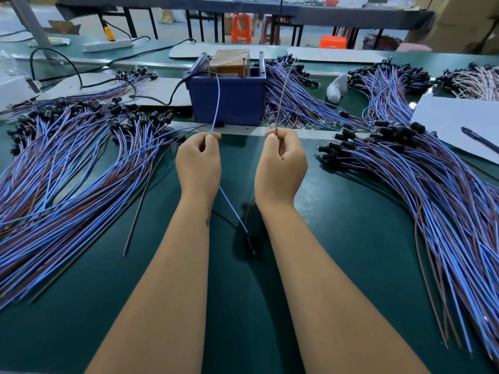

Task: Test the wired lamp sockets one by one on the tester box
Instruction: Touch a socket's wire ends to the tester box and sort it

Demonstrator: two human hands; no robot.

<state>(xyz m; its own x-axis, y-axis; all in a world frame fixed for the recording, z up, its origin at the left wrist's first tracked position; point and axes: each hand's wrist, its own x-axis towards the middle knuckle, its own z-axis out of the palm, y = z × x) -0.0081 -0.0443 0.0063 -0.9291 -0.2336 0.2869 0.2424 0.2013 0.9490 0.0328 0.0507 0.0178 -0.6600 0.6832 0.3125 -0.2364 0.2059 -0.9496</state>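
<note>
A black lamp socket [249, 242] dangles over the green bench, its blue wire [216, 103] apparently reaching the blue tester box [229, 101].

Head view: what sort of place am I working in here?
Most likely a factory assembly or test line. Large piles of blue-and-brown wired sockets cover the green bench, a blue tester box stands in front of the hands, and long tables with plastic stools and cartons fill the background.

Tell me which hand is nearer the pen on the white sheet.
Right. The right hand is left of the pen; the left hand is farther left.
</note>
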